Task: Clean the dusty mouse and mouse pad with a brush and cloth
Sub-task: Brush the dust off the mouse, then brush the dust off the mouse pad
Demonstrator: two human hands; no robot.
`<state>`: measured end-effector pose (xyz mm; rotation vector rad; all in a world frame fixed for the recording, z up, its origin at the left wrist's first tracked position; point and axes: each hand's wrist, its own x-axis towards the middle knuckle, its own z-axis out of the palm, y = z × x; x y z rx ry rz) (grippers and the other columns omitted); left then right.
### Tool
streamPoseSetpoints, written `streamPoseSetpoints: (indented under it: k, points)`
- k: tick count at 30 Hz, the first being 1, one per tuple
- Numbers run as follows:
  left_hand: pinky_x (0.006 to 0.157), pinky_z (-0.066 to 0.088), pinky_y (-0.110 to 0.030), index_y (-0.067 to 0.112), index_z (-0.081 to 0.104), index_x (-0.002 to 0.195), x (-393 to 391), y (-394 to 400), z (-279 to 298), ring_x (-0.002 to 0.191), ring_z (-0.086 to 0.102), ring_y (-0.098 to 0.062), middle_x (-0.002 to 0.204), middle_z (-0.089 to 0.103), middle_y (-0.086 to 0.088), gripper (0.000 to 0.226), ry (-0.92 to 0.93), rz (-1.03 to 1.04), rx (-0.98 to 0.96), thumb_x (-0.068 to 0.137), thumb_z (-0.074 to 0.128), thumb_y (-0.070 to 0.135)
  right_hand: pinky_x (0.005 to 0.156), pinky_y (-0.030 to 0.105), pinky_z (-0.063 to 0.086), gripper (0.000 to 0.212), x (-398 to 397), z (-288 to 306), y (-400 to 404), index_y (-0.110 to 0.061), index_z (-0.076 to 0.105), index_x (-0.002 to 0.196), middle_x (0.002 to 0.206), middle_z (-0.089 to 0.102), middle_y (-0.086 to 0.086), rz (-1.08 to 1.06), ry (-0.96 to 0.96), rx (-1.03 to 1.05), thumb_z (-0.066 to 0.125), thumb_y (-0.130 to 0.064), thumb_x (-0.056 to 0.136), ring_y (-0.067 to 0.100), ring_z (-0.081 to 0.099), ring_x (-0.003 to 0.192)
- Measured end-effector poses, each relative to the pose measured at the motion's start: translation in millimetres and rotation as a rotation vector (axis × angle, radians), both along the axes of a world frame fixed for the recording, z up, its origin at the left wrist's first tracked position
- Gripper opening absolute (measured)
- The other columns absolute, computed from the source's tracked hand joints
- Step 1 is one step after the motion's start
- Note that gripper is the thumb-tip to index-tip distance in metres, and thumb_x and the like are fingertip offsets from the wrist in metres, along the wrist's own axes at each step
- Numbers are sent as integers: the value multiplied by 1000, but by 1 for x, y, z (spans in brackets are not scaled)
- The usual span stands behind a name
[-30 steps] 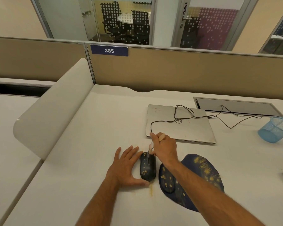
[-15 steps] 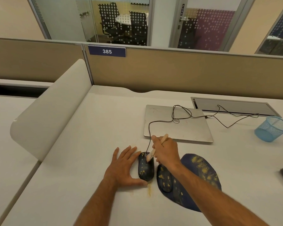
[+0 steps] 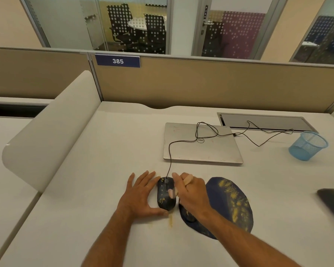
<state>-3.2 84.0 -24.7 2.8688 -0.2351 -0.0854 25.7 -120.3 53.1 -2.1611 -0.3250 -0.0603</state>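
While my left hand point(image 3: 141, 195) lies flat on the white bench point(image 3: 108, 151), fingers straight and spread, its thumb runs along the near end of the dark, rounded, yellow-dusted computer mouse point(image 3: 165, 195) and its fingers lie just beside the mouse's left flank. My right hand point(image 3: 191, 195) sits on the mouse's other side, fingers curled round the pale wooden handle of a small brush point(image 3: 187, 179); the handle's end pokes out between my knuckles, and the bristle end is a blur over the mouse's top, so I cannot tell whether it touches. The mouse sits between my two hands, its thin black cable point(image 3: 170, 151) running away over the closed silver laptop point(image 3: 201, 145) beyond it. Just right of the mouse, partly under my right wrist and forearm, lies the dark blue, rounded mouse pad point(image 3: 229, 205), streaked with yellow dust. A little yellow dust lies on the bench by the mouse's near end. A light blue mesh cup point(image 3: 307, 145) stands well off to the right.
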Motion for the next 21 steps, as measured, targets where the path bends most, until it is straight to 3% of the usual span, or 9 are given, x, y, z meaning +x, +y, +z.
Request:
streamPoseSetpoints:
  k: [2,6,10,12,16,21]
  points:
    - [121,-14,-50,34,14,158,0,0,-1,150,-10,-5,166,6,12,127,-5,5,2,56,34,106,45,18,35,46,-11,-6,-3,-33,44,52,45,47,-12,42,-2,-33,49,-43,97,6,51,48]
    - [121,-15,-50,34,13,158,0,-1,-1,151,-8,-7,166,6,12,127,-2,7,4,55,34,106,43,15,36,43,-20,-8,-10,-35,42,54,47,50,-16,-15,-31,77,53,-37,96,6,49,48]
    - [121,-15,-49,35,11,158,0,0,-3,151,-9,-7,166,4,12,127,-2,10,16,56,32,107,48,24,42,43,-32,-10,-14,-30,48,55,50,50,-11,85,32,-16,50,-43,96,10,51,50]
    - [120,-16,-48,34,12,158,1,1,-4,150,-10,-7,166,5,12,127,-8,7,12,56,33,106,48,22,40,44,-34,-8,-18,-30,48,54,49,50,-9,47,59,46,52,-42,96,9,50,49]
    - [120,-16,-47,32,10,158,1,1,-4,149,-12,-7,166,4,10,129,-6,-4,-3,56,35,106,48,33,49,45,-30,7,-30,-16,57,58,52,58,5,-43,136,161,58,-46,91,19,56,48]
    - [121,-11,-43,29,14,158,0,1,0,151,-3,-10,166,9,6,124,-17,43,-113,59,24,104,47,27,51,41,-12,26,-69,-14,63,67,56,65,7,-133,209,190,62,-50,87,17,59,44]
